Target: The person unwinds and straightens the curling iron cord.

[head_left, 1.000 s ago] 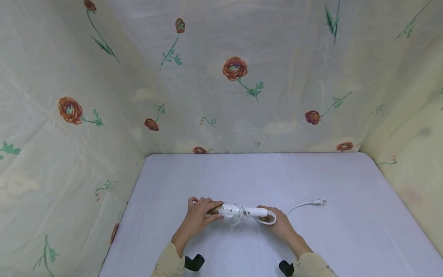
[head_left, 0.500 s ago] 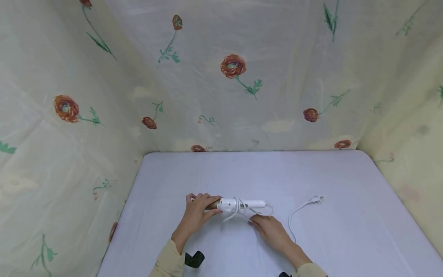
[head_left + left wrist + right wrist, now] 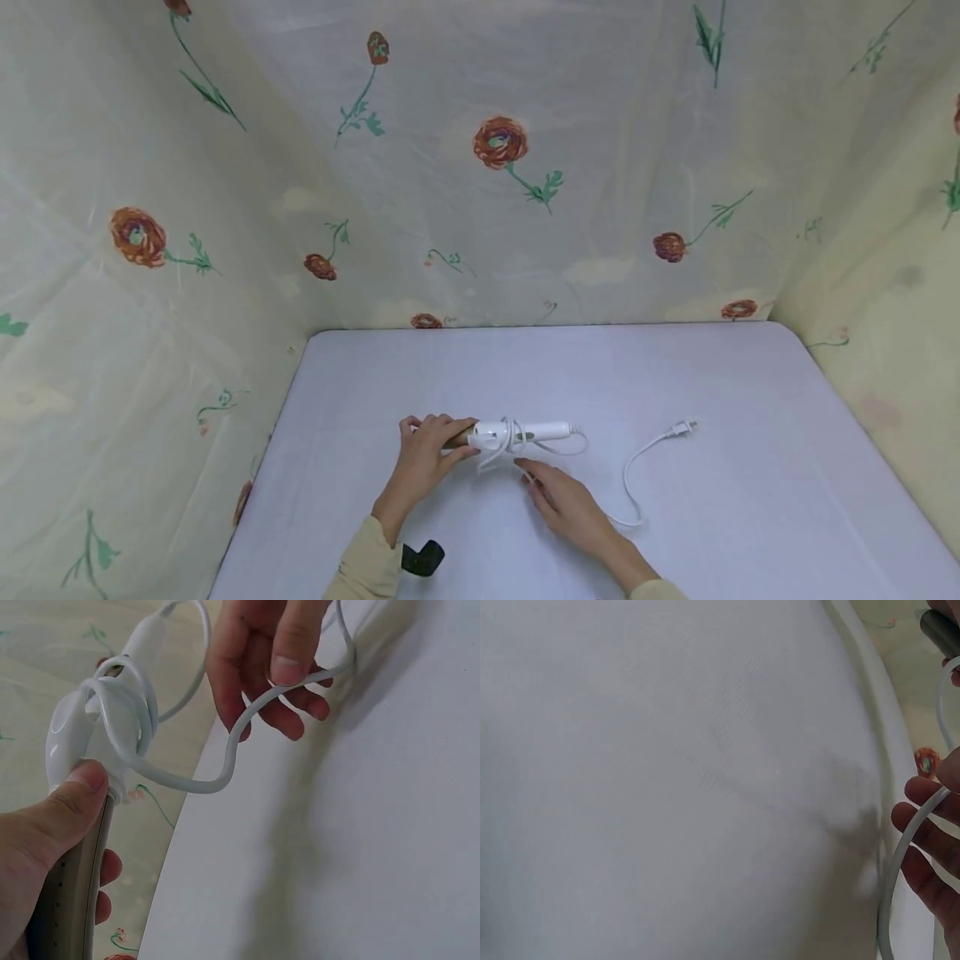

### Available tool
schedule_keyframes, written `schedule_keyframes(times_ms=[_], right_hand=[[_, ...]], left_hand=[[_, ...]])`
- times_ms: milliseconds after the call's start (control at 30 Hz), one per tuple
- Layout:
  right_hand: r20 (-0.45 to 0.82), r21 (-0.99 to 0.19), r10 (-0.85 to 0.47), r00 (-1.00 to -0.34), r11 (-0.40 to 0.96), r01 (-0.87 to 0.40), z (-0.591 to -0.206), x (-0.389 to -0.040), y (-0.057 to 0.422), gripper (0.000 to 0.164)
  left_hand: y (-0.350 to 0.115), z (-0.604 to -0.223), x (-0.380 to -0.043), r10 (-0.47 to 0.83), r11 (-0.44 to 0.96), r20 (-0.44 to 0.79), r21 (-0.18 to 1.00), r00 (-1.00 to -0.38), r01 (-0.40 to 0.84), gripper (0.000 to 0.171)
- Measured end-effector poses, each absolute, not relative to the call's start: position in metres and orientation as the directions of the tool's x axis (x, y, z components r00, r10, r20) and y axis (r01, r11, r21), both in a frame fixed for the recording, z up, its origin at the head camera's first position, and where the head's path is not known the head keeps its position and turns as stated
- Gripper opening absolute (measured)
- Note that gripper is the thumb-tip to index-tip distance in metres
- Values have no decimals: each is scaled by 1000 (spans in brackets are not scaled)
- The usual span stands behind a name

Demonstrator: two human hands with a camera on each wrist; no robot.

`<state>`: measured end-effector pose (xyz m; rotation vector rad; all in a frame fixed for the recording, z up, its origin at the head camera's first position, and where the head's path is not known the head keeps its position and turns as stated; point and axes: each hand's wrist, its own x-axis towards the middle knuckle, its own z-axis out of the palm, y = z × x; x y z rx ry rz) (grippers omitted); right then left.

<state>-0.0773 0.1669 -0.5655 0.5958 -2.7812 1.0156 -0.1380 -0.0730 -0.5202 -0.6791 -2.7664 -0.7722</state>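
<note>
My left hand (image 3: 426, 457) grips a white-handled curling iron (image 3: 553, 431) by its brownish barrel, holding it level above the table. In the left wrist view, its thumb presses at the joint of the white handle and the vented barrel (image 3: 66, 889). A white cord (image 3: 180, 782) loops around the handle and runs off it in a slack bend. My right hand (image 3: 570, 504), below the handle, pinches this cord between thumb and fingers. The right wrist view shows the cord passing across those fingers (image 3: 922, 821), with the dark barrel end at the upper corner.
A white table (image 3: 750, 500) spreads under both hands. The two-prong plug (image 3: 682, 428) lies to the right, its cord curving back towards my right hand. A black angled object (image 3: 423, 558) sits by the left sleeve. Flower-patterned sheeting (image 3: 600, 167) encloses the table.
My right hand has left the handle's end, moved down and left, and now pinches the cord. The wound cord sits looser, and more of it trails towards the plug. The left hand keeps its grip.
</note>
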Motion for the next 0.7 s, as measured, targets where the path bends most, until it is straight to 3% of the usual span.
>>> schedule_keyframes(times_ms=[233, 433, 700], right_hand=[[118, -710, -281, -952, 646, -278, -557, -80, 158, 20], [122, -708, -307, -944, 640, -300, -555, -75, 160, 8], [83, -786, -368, -926, 547, -288, -552, -61, 167, 23]], left_hand=[[-71, -521, -138, 371, 768, 271, 447, -888, 458, 46], [-72, -519, -138, 360, 767, 268, 461, -894, 447, 45], [-75, -522, -139, 356, 770, 271, 457, -894, 445, 46]])
